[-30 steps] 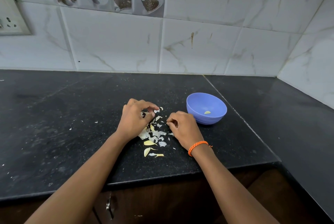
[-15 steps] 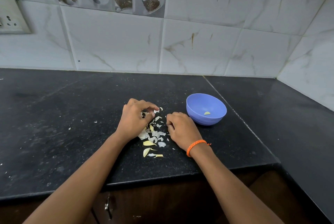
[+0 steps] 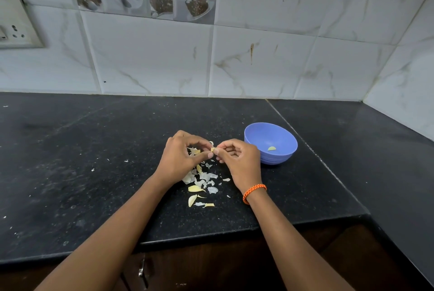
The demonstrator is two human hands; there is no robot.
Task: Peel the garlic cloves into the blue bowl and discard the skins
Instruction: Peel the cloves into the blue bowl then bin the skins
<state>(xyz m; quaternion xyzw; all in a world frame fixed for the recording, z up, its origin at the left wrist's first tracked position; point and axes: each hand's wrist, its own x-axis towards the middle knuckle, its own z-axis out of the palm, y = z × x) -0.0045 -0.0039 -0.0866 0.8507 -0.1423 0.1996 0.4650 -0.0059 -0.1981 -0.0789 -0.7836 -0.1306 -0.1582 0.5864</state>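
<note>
Hovering just above the speckled black stone countertop (image 3: 70, 173), the left hand (image 3: 179, 157) is curling its fingers and pinching one end of a small pale garlic clove (image 3: 213, 149). Papery white and yellow garlic skins (image 3: 199, 181) are lying scattered beneath. The right hand (image 3: 239, 160), wearing an orange braided wristband (image 3: 253, 193), is pinching the clove's other end. Just beside it, the round blue plastic bowl (image 3: 281, 158) is holding one peeled clove (image 3: 271, 148).
</note>
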